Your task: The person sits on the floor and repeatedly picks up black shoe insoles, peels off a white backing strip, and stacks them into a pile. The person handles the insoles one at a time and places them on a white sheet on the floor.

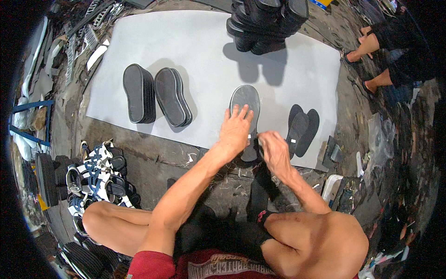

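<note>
A grey shoe sole (245,94) with a pale rim lies on the light sheet in front of me, its heel end toward me. My left hand (235,129) rests flat on its middle, fingers stretched and slightly apart. Beside the sole's right edge, my right hand (275,151) is curled with its fingertips pressed together; what they pinch, if anything, is hidden. A small white patch shows on the sole between the hands. To the right lie several thin black insoles (307,132), overlapping, one bearing a white tag.
Two stacks of dark soles, a taller stack (134,93) and a lower stack (169,97), stand left on the light sheet (200,37). A big black sole pile (267,23) rises at the back. White-and-blue sandals (104,174) heap at lower left. Another person's legs (371,51) are far right.
</note>
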`<control>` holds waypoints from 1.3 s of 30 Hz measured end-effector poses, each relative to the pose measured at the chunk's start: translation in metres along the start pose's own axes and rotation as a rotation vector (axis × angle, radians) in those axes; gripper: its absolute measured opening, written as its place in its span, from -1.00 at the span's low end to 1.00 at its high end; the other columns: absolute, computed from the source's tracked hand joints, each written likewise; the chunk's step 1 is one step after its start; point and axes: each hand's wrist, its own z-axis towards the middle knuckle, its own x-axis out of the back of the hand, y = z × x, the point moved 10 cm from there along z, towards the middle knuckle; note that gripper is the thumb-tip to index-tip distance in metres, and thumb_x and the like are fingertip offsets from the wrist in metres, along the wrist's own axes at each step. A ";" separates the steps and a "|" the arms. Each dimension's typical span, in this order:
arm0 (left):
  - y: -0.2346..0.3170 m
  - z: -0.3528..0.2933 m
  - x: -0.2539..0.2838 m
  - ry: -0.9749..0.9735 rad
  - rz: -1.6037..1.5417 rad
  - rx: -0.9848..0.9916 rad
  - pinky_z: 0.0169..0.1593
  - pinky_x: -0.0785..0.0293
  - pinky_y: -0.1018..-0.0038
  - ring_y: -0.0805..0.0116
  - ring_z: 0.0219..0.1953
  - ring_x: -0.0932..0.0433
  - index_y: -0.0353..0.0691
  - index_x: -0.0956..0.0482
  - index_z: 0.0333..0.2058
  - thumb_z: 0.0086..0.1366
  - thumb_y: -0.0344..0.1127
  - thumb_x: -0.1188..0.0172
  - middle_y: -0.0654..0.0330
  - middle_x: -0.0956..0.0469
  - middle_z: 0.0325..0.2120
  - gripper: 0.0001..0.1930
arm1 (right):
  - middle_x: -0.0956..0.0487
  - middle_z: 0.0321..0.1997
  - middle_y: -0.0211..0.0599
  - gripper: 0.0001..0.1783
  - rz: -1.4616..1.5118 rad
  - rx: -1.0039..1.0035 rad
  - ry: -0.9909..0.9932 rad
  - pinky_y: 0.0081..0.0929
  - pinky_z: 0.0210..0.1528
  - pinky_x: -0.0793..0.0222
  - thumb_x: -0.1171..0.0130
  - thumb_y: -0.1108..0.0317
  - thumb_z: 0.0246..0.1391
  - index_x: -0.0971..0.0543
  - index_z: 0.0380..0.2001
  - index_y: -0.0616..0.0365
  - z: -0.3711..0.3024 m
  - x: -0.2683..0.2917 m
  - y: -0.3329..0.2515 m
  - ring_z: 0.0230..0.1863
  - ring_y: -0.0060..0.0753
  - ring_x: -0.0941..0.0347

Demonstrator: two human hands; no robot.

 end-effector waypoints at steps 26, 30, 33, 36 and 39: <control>0.063 0.062 -0.009 -0.310 0.730 0.122 0.06 -0.71 -0.40 -0.44 0.15 -0.65 -0.54 -0.46 0.31 0.27 -0.28 -0.49 -0.40 -0.53 0.14 -0.28 | -0.63 0.37 -0.05 -0.49 0.253 -0.046 0.061 -0.05 0.53 -0.31 -0.17 0.33 0.48 -0.52 0.41 0.21 0.010 -0.093 -0.009 0.43 0.02 -0.51; 0.068 0.071 -0.009 -0.262 0.643 0.069 0.02 -0.72 -0.39 -0.40 0.13 -0.66 -0.52 -0.48 0.30 0.33 -0.20 -0.43 -0.36 -0.54 0.11 -0.32 | -0.64 0.24 -0.02 -0.50 0.134 0.020 0.143 -0.15 0.31 -0.50 -0.21 0.60 0.40 -0.56 0.37 0.22 0.022 -0.083 -0.015 0.26 -0.06 -0.58; 0.061 0.069 -0.017 -0.324 0.687 0.073 0.12 -0.62 -0.50 -0.38 0.22 -0.55 -0.47 -0.49 0.35 0.31 -0.17 -0.45 -0.35 -0.50 0.19 -0.27 | -0.70 0.19 -0.03 -0.54 0.047 -0.046 0.057 -0.09 0.25 -0.55 -0.23 0.47 0.41 -0.59 0.33 0.18 0.015 -0.077 -0.026 0.21 0.02 -0.64; 0.049 0.069 -0.017 -0.234 0.553 0.111 0.21 -0.53 -0.54 -0.35 0.26 -0.53 -0.41 -0.52 0.36 0.33 -0.15 -0.43 -0.31 -0.49 0.25 -0.29 | -0.77 0.15 -0.10 -0.61 -0.131 -0.169 -0.214 -0.01 0.12 -0.62 -0.25 0.32 0.42 -0.65 0.25 0.11 -0.016 -0.074 -0.034 0.09 0.08 -0.73; 0.046 0.062 -0.008 -0.053 0.411 0.028 0.21 -0.55 -0.43 -0.34 0.17 -0.62 -0.36 -0.58 0.24 0.28 -0.21 -0.47 -0.28 -0.52 0.19 -0.39 | -0.81 0.04 -0.19 -0.71 -0.286 -0.221 -0.363 -0.10 -0.15 -0.70 -0.30 0.34 0.40 -0.70 0.12 0.09 -0.049 -0.072 -0.028 -0.12 0.01 -0.79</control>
